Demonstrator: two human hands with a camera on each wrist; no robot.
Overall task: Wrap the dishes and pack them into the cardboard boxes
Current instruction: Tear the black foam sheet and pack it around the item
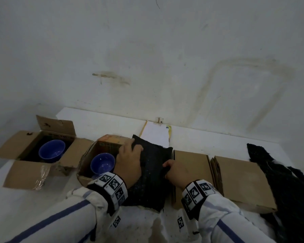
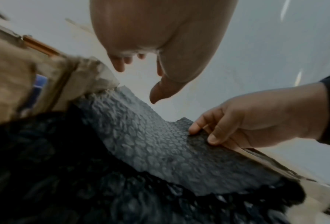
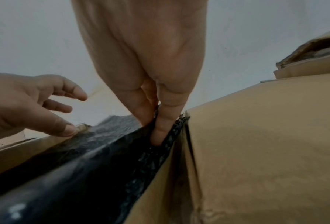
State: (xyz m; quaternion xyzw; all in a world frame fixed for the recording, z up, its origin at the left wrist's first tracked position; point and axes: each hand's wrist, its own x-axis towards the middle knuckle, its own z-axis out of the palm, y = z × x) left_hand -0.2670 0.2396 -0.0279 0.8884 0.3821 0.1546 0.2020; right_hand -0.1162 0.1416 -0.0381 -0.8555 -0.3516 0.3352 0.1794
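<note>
item: black bubble wrap (image 1: 152, 171), counter centre, 3 o'clock of the blue bowl (image 1: 102, 163). right hand (image 1: 178, 172) pinches its edge; left hand (image 1: 129, 157) flat, fingers relaxed. advice: pull taut before wrapping.

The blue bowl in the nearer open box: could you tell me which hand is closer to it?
Left. The left hand rests beside the blue bowl; the right hand is farther right.

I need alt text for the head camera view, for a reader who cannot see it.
Both hands, left and right, handle a black bubble wrap sheet on a white table. At left, two open cardboard boxes each hold a blue bowl.
</note>
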